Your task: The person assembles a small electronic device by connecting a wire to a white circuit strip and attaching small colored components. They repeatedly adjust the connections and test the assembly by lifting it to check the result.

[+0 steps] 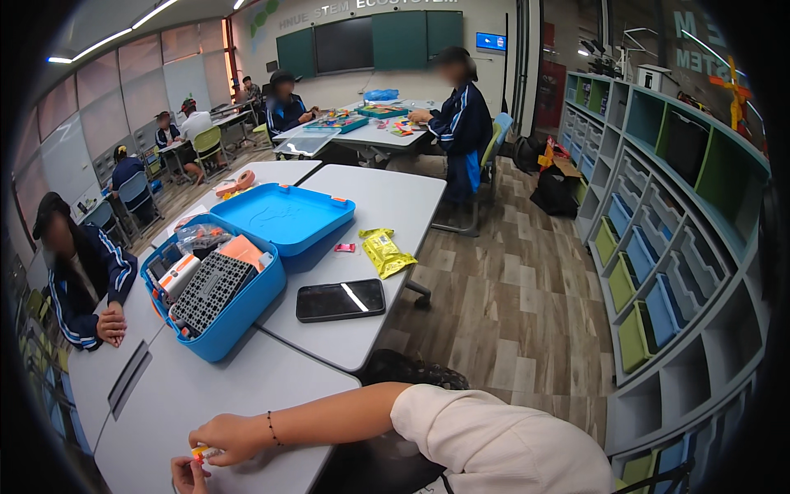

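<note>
Over the white table at the lower left, both my hands meet around a small construction piece [204, 452] in white, yellow and orange-red. My right hand [230, 436], with a dark beaded bracelet at its wrist, pinches the piece from above. Against its lower side are the closed fingertips of my left hand [190, 475], mostly cut off by the picture's bottom edge. How the small parts join is hidden by my fingers. Beyond my hands stands an open blue kit case [234, 333], holding a grey perforated plate [211, 292], a white-and-orange block [178, 276] and bagged parts.
The case's blue lid [284, 218] lies behind it. A black phone [340, 300], a yellow packet [383, 252] and a small pink wrapper [345, 248] rest on the adjoining table. A person [86, 263] sits across on the left. Storage shelves [658, 239] line the right.
</note>
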